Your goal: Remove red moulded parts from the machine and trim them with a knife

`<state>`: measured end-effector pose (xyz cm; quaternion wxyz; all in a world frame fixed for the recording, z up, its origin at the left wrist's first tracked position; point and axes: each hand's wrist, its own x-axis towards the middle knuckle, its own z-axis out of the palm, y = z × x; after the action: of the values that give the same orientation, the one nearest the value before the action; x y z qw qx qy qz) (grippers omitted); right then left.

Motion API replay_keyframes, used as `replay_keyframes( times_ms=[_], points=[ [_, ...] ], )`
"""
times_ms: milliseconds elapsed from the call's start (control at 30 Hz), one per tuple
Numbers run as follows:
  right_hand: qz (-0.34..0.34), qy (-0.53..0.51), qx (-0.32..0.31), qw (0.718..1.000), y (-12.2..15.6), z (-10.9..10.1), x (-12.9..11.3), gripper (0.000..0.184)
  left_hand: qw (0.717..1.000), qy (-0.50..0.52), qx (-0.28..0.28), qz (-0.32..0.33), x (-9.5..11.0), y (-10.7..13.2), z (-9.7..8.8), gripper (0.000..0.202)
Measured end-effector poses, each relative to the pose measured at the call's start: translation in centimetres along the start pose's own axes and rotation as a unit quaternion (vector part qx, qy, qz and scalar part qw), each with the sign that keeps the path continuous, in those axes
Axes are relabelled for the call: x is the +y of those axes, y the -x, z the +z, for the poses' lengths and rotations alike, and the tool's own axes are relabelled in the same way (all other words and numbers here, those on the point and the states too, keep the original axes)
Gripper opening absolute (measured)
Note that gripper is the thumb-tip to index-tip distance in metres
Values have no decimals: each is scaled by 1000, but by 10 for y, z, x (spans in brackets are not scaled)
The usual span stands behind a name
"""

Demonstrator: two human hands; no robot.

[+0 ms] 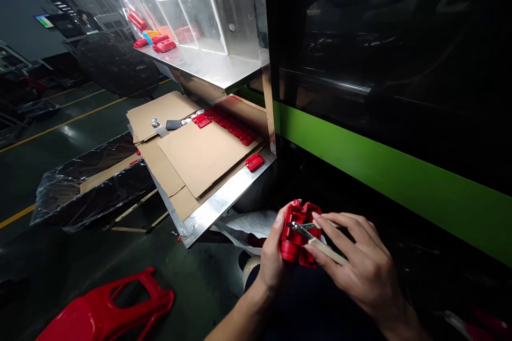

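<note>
My left hand [271, 264] grips a red plastic moulded part [296, 234] low in the frame, right of centre. My right hand [356, 261] holds a small knife with a pale handle [326, 249], its metal blade lying across the top of the red part. Both hands sit close together over my lap, below the metal bench.
A steel bench [216, 208] covered with cardboard sheets [200, 154] carries a row of red parts [230, 125] and a single one [254, 162]. More red parts [158, 42] lie on the upper shelf. A large red plastic piece [108, 309] rests on the floor, with a green-striped machine wall [380, 170] on the right.
</note>
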<state>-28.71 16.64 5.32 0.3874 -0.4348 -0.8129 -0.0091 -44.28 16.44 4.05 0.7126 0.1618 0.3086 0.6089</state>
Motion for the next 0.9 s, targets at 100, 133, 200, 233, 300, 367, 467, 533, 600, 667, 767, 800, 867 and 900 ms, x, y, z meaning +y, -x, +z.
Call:
replay_keyframes(
  times_ms=[100, 133, 200, 233, 300, 367, 467, 533, 600, 667, 767, 800, 867, 900],
  points=[
    [-1, 11, -10, 1000, 0, 2, 0, 42, 1000, 9, -9, 2, 0, -1, 0, 39],
    [-1, 18, -16, 1000, 0, 2, -1, 42, 1000, 11, -10, 2, 1, -1, 0, 38],
    [-3, 33, -32, 999, 0, 3, -1, 43, 1000, 9, 0, 1, 2, 0, 2, 38],
    [-4, 39, -38, 998, 0, 4, -1, 44, 1000, 8, 7, 1, 3, 0, 3, 37],
    [-6, 44, -47, 998, 0, 4, -2, 44, 1000, 6, 18, 2, 4, 0, 5, 36],
    [-7, 44, -49, 998, 0, 4, -2, 42, 1000, 6, 21, -1, 5, 1, 6, 36],
    [-13, 35, -40, 998, -2, 6, -1, 36, 1000, 6, 25, -11, 6, -1, 7, 35],
    [-17, 24, -34, 999, -2, 8, -1, 33, 1000, 1, 28, -13, 7, -2, 6, 35],
    [-14, 14, -24, 1000, -3, 10, -1, 30, 1000, -3, 20, -7, 8, -3, 6, 36],
    [-7, 1, -6, 1000, -2, 12, -1, 30, 1000, -2, 4, 3, 10, -3, 7, 37],
    [-2, -40, 27, 999, 0, 12, 0, 37, 1000, 9, 2, 12, 14, -4, 9, 36],
    [2, -56, 35, 998, 0, 12, 1, 40, 1000, 15, 6, 9, 16, -4, 9, 37],
    [18, -75, 48, 996, 2, 9, 4, 48, 999, 30, 6, -12, 18, -4, 9, 39],
    [27, -76, 51, 995, 2, 8, 6, 50, 999, 37, -3, -30, 19, -4, 8, 41]
  ],
)
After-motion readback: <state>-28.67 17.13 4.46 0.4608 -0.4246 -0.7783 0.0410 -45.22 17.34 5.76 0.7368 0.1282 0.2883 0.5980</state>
